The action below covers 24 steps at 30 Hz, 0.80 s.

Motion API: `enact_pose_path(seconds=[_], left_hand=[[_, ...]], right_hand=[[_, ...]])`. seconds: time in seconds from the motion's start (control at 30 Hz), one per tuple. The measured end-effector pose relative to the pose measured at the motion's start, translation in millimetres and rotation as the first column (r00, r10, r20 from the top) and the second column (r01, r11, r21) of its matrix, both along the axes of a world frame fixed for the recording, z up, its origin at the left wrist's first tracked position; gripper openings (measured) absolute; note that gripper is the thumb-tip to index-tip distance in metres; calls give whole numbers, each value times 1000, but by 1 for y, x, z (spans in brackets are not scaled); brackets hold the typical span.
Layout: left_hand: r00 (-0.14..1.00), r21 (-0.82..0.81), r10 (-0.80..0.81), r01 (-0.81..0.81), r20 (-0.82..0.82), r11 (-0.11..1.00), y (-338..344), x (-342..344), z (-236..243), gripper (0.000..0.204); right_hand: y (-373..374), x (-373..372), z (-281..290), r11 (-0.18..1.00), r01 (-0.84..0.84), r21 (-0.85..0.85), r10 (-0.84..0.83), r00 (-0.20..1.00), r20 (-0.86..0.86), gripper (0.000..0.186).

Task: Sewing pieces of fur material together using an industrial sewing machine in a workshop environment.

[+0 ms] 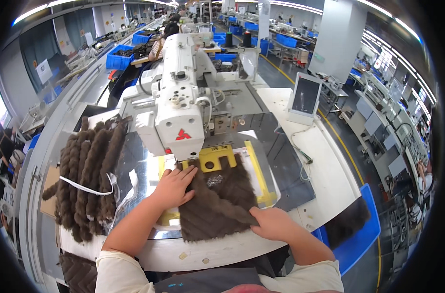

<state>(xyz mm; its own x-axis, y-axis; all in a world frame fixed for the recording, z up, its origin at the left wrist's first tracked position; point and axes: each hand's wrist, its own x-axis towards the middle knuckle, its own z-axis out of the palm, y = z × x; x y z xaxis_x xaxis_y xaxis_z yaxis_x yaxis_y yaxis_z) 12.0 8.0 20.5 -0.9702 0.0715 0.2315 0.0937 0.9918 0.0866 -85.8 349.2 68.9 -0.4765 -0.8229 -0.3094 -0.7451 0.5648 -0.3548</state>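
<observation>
In front of the white sewing machine [179, 110], on its near right side, the right hand [270, 224] closes thumb and fingers on the lower end of a thick fur band [223, 209], apparently to keep it drawn out at a slant. Whether the band is a separate piece or a fold cannot be told from here. Beneath it, directly before the machine, lies the brown fur panel [231, 189], its dense pile combed into chevron ridges, its outline roughly rectangular. The left hand [175, 188], nearer the machine's head, lies loosely extended, gripping nothing visible, its fingertips on the band's upper end, probably to steady it. To the machine's near right, a blue bin [370, 211] of smooth plastic holds more dark fur. To its left, plump, rope-like fur rolls [88, 171] lie side by side, a white tie [85, 187] across them, presumably for keeping them together. Just under the machine's head, a flat yellow plate [216, 158], notched and pierced by a round hole, rests at the panel's far edge, seemingly as a guide.
</observation>
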Motion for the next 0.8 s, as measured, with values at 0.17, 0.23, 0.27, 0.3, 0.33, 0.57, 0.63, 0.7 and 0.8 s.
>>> enact_pose_path(seconds=[0.17, 0.23, 0.27, 0.3, 0.33, 0.57, 0.63, 0.7, 0.8], left_hand=[[970, 42, -244, 245, -16, 969, 42, 26, 36, 81], [924, 54, -372, 377, -83, 925, 71, 42, 35, 68], [907, 59, -406, 414, -111, 909, 82, 53, 35, 61], [901, 67, -402, 417, -161, 907, 87, 59, 40, 51], [914, 66, -356, 374, -194, 925, 85, 64, 45, 53], [894, 556, 258, -12, -366, 831, 24, 138, 83, 28], [854, 779, 453, -96, -255, 620, 16, 168, 79, 26], [824, 795, 511, -130, -246, 592, 12, 187, 70, 31], [784, 773, 569, -195, -247, 604, 19, 207, 54, 34]], right_hand=[[7, 17, 21, 998, -65, 0, 64, 976, 207, 42], [3, 25, 32, 977, -139, -159, 185, 929, 321, 62], [1, 29, 35, 975, -158, -155, 204, 916, 345, 62], [-2, 30, 38, 949, -180, -259, 274, 877, 395, 71], [-4, 30, 39, 914, -185, -360, 343, 827, 446, 81], [-20, 36, 43, 929, -201, -310, 338, 802, 493, 77], [-28, 37, 28, 928, -226, -296, 333, 860, 387, 70], [-32, 40, 17, 919, -252, -304, 355, 864, 358, 68], [-38, 47, 8, 904, -296, -310, 390, 868, 307, 64]])
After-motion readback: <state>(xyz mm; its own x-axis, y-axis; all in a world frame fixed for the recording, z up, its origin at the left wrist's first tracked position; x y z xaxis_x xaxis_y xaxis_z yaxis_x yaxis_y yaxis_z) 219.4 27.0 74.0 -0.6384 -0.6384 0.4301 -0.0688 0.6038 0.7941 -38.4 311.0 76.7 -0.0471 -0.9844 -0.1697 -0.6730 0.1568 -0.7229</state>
